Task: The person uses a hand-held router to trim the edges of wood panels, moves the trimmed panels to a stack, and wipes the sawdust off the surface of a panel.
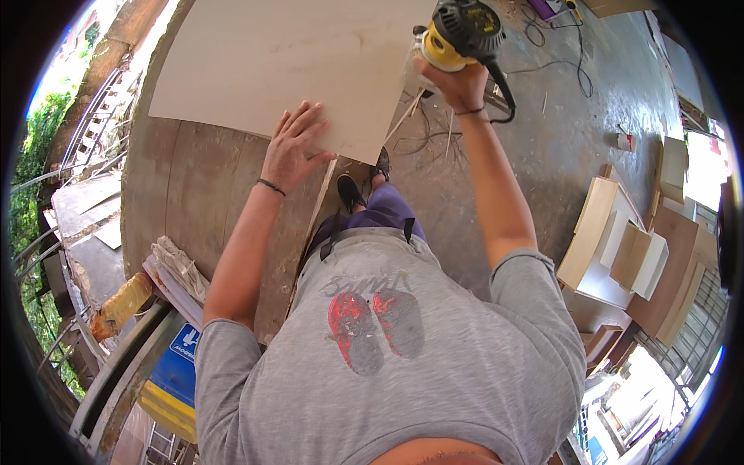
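A large off-white sheet of board (279,66) lies over a wooden workbench (198,167), with one corner jutting past the bench edge toward me. My left hand (294,147) presses flat on the sheet near that corner, its fingers spread. In my right hand (457,84) is a yellow and black corded trim router (453,43), held at the sheet's right edge. My fingers wrap round its lower body. The router's base and bit are mostly hidden, so I cannot tell whether the bit touches the edge. Its black cord loops down beside my right wrist.
Cables (581,66) and thin offcut strips (403,120) lie on the concrete floor to the right. A small white and red tub (625,141) stands farther off. Wooden cabinet parts (612,240) are at the right. A blue and yellow container (174,372) is at the lower left.
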Tool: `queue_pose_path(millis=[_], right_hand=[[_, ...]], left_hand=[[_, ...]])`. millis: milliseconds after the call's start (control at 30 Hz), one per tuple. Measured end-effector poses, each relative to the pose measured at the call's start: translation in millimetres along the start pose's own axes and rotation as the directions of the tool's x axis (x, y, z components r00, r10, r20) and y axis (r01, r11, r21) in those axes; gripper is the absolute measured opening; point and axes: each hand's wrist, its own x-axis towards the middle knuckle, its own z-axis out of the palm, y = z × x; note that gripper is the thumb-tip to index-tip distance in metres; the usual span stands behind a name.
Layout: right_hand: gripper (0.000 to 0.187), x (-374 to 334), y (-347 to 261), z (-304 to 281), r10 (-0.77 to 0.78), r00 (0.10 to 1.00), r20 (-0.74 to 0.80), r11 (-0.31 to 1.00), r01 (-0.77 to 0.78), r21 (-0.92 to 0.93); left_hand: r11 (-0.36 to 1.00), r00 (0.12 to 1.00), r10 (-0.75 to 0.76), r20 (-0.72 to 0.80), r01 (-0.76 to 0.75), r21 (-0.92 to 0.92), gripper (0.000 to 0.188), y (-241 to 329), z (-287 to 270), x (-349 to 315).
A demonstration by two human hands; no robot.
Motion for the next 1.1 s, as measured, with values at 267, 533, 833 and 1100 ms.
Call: queue_pose_path(millis=[267,533,833,1100], right_hand=[[0.053,18,8,15,0.073,0.997,0.003,0.997,-0.073,-0.008],[0.045,-10,-10,19,0.017,1.0,0.017,0.999,-0.018,0.046],[0.041,-102,-62,26,0.055,0.986,0.157,0.998,-0.058,0.014],[0.041,-208,-49,52,-0.092,0.97,0.223,0.996,0.094,0.0]], left_hand=[[0.999,0.999,-0.02,0.027,0.021,-0.035,0.06,0,0,-1],[0.999,1.0,-0.009,0.004,0.009,-0.044,0.059,-1,3,1],[1.0,1.0,0.009,-0.008,-0.009,-0.005,0.059,-9,10,2],[0.997,0.997,0.005,-0.077,-0.01,-0.07,0.05,-9,6,3]])
